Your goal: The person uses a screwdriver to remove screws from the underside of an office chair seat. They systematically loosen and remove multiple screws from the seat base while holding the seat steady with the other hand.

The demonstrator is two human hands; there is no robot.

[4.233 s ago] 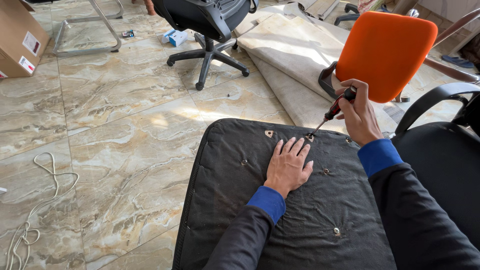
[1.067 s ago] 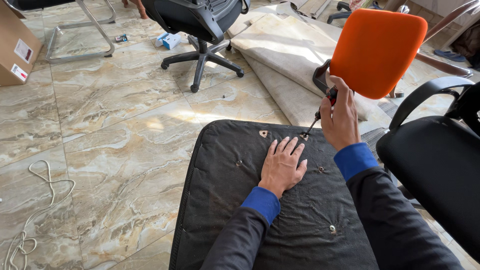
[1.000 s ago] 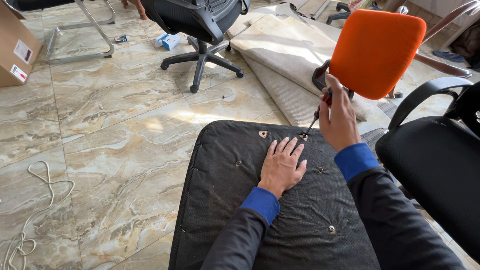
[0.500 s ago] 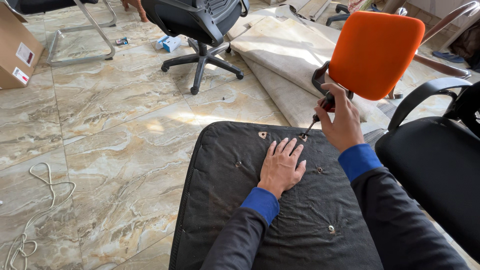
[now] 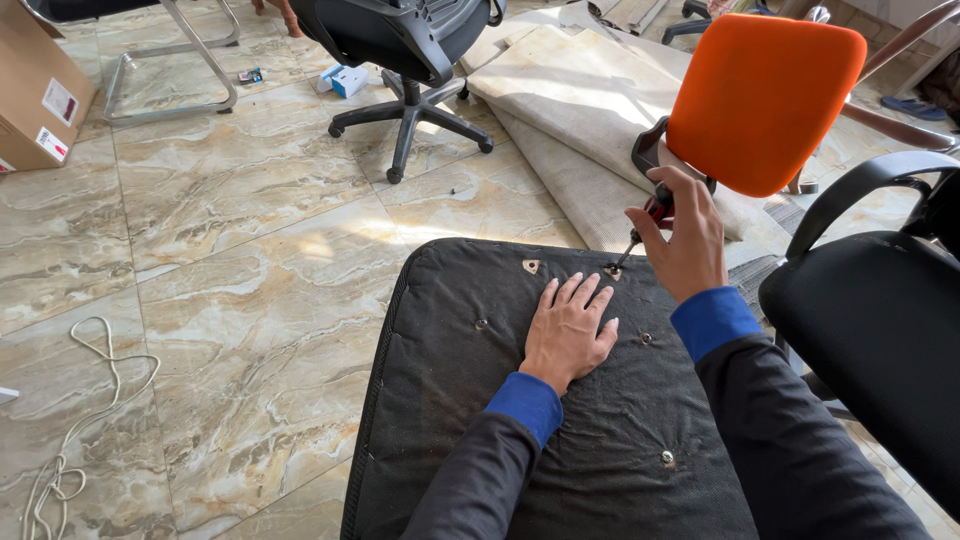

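Now right-hand fingers (image 5: 668,205) grip the screwdriver (image 5: 645,222); left hand (image 5: 568,328) lies flat on the seat cushion (image 5: 480,400).

Two hands: the left hand (image 5: 568,325) and the right hand (image 5: 682,235). One screwdriver (image 5: 643,225). One black seat cushion (image 5: 470,400) with three metal screw points showing. One orange chair back (image 5: 765,90). One black office chair (image 5: 400,40) behind, another black chair (image 5: 880,320) at right. One cardboard box (image 5: 35,95). One white cord (image 5: 80,420). One small blue box (image 5: 348,80).
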